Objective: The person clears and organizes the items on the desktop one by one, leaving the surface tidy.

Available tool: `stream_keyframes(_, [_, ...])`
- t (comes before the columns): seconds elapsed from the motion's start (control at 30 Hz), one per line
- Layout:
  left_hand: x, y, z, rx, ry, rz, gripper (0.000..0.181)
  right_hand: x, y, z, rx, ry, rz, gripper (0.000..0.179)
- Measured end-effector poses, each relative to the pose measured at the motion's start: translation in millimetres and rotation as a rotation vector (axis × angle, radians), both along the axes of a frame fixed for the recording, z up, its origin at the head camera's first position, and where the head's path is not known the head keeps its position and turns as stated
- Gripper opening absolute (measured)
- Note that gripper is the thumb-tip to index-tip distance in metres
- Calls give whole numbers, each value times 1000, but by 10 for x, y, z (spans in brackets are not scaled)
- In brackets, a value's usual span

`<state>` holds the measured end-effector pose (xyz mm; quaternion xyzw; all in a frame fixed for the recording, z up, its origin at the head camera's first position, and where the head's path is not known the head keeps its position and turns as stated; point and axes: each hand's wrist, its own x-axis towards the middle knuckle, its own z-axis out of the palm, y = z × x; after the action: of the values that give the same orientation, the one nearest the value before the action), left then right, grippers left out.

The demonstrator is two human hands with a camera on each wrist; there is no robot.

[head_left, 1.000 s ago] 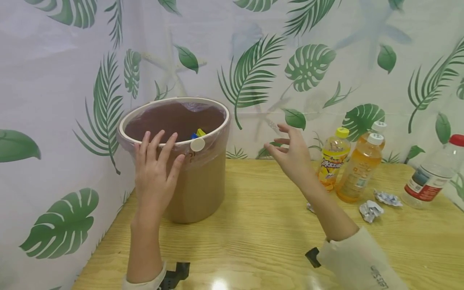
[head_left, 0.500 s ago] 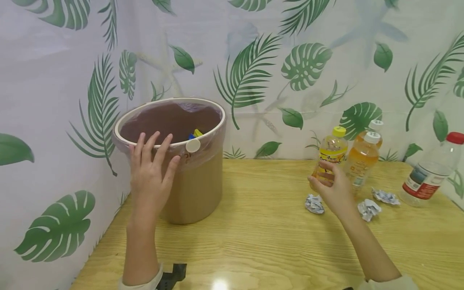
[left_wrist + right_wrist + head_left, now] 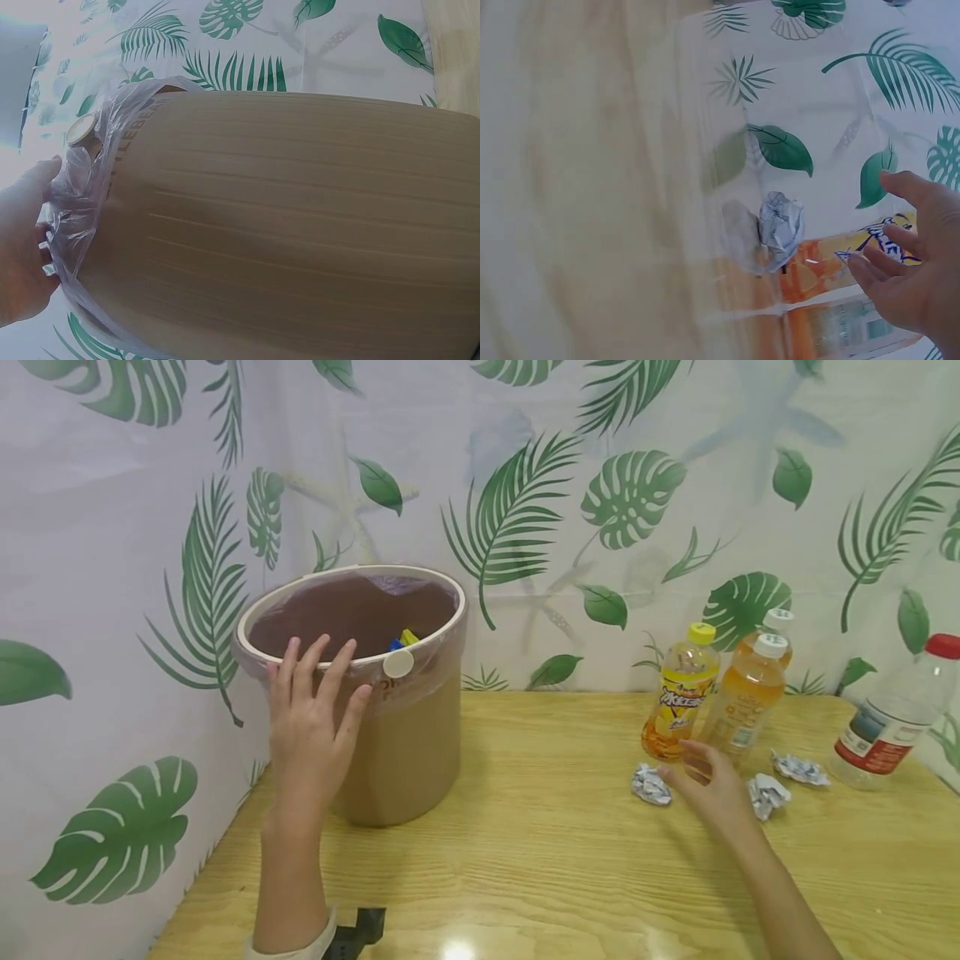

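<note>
My left hand rests at the near rim of a tan trash bin lined with a clear plastic bag, its fingers fairly straight and spread. In the left wrist view, the thumb and fingertips of the left hand touch the bag at the rim. Over the table on the right, my right hand holds nothing; its fingers are loosely bent. Just left of its fingertips lies a crumpled paper ball, also visible in the right wrist view as a grey-white paper ball.
Behind the right hand stand a yellow-capped drink bottle and two white-capped bottles, the nearer bottle partly hidden. Farther right are a crumpled paper, another crumpled paper and a red-capped bottle. Blue and yellow scraps show inside the bin.
My right hand has moved right and down, from the air between bin and bottles to beside the leftmost paper ball. The left hand has stayed at the bin's rim.
</note>
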<state>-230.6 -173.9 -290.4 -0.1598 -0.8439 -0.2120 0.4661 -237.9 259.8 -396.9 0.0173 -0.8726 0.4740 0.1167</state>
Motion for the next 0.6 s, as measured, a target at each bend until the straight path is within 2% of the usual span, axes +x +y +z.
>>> stream_keyframes(0.2, [-5, -3, -3, 1, 8, -2, 53, -67, 98, -208, 12, -89, 44, 73])
stream_keyframes(0.4, [-1, -6, 2, 1, -1, 3, 54, -153, 138, -433, -14, -64, 71, 73])
stream_keyframes(0.6, [13, -3, 4, -2, -17, 5, 53, -192, 153, -563, -9, -60, 86, 73])
